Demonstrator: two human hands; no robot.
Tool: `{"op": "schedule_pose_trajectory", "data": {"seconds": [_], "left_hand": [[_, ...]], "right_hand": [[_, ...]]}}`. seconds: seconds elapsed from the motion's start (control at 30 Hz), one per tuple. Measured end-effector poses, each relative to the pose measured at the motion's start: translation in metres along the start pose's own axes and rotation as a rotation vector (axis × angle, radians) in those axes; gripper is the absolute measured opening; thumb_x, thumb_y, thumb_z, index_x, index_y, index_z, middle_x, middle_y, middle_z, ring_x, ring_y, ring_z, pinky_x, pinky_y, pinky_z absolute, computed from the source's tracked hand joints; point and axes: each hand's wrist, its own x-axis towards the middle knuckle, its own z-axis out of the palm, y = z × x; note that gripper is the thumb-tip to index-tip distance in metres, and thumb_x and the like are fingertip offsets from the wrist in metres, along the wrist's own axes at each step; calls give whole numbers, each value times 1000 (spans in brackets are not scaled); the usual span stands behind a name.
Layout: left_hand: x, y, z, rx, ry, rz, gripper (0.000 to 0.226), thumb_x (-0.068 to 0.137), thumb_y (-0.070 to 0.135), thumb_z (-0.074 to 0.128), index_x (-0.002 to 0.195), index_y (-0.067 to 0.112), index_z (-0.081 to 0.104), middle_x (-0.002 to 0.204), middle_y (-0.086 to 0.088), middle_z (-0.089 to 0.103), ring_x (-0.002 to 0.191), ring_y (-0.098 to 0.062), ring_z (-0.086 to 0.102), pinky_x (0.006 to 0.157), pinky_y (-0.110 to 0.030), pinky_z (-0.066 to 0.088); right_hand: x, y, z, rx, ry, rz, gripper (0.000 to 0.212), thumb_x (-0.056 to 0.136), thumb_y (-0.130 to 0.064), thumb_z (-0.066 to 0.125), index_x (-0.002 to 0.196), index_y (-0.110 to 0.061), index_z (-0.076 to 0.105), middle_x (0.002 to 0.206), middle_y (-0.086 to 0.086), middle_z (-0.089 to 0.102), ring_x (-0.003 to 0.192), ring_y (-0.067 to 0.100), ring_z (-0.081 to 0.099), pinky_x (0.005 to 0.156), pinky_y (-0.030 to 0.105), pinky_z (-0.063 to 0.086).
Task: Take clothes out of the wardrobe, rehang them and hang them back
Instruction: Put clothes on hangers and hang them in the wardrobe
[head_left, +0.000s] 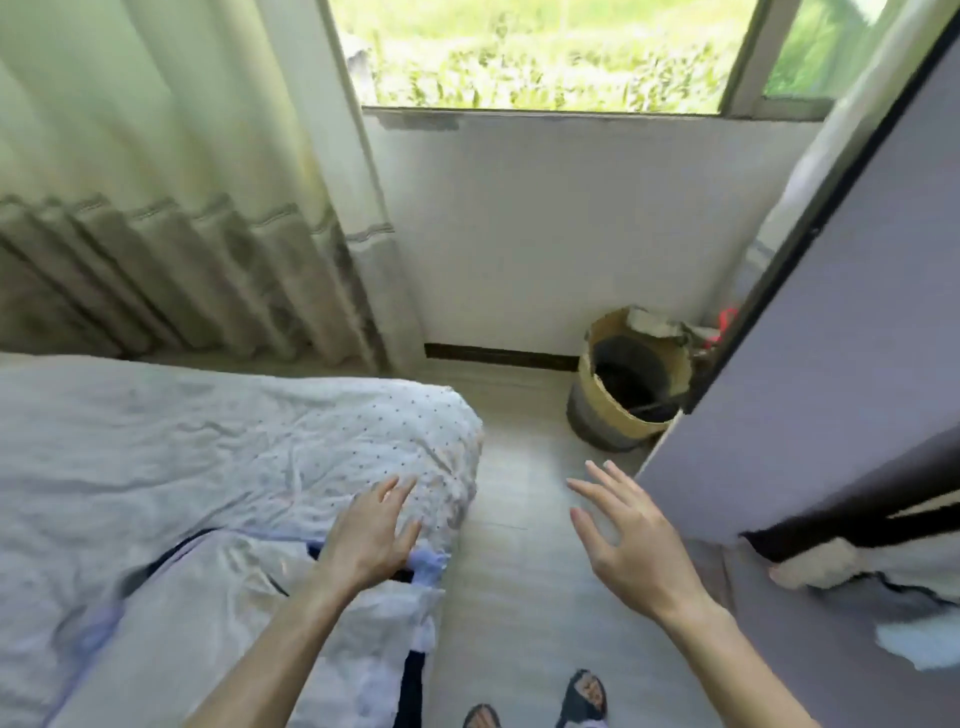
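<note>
A pale cream and lilac garment with dark trim (218, 623) lies spread on the near corner of the bed (156, 441). My left hand (371, 530) hovers flat over its upper edge, fingers apart, holding nothing. My right hand (631, 540) is open in the air above the floor, fingers spread toward the wardrobe door (831, 364) on the right. Black and white clothing (857, 556) hangs out from behind that door. No hanger can be made out.
A woven basket (623, 379) stands on the floor by the wall under the window (545, 52). Curtains (182, 208) hang behind the bed. A strip of pale floor (519, 597) runs between bed and wardrobe, with my sandalled feet at its near end.
</note>
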Motion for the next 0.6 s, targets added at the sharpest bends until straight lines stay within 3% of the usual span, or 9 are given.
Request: {"op": "schedule_pose_trajectory", "data": {"seconds": [0.13, 0.23, 0.37, 0.5, 0.6], "left_hand": [[-83, -81, 8, -71, 66, -279, 60, 101, 42, 44, 156, 24, 28, 160, 1, 30, 147, -17, 27, 119, -33, 23], [-142, -115, 18, -138, 119, -462, 59, 101, 41, 42, 155, 23, 30, 159, 1, 32, 146, -17, 28, 118, -31, 24], [-210, -128, 38, -262, 180, -733, 58, 102, 43, 41, 156, 26, 27, 160, 1, 29, 146, -17, 27, 117, -30, 23], [-261, -130, 58, -323, 209, -898, 58, 103, 42, 39, 157, 26, 25, 161, 4, 27, 146, -16, 25, 116, -30, 25], [-284, -123, 73, -352, 224, -1000, 56, 103, 41, 39, 156, 27, 28, 160, 4, 28, 146, -15, 26, 116, -31, 27]], "right_hand": [[24, -59, 52, -112, -192, -183, 46, 101, -55, 41, 144, -43, 48, 158, -19, 32, 151, 3, 14, 121, 32, 17], [30, -95, 86, -143, -303, -331, 48, 100, -58, 38, 145, -43, 48, 158, -18, 34, 151, 5, 17, 120, 28, 16], [35, -135, 117, -182, -484, -534, 57, 97, -64, 25, 146, -44, 45, 160, -19, 28, 153, 5, 12, 123, 29, 17], [35, -172, 143, -199, -603, -723, 44, 103, -52, 37, 146, -44, 43, 161, -18, 29, 154, 9, 11, 122, 30, 16], [32, -187, 162, -254, -676, -810, 47, 104, -54, 32, 150, -44, 38, 163, -18, 23, 154, 8, 7, 123, 31, 16]]}}
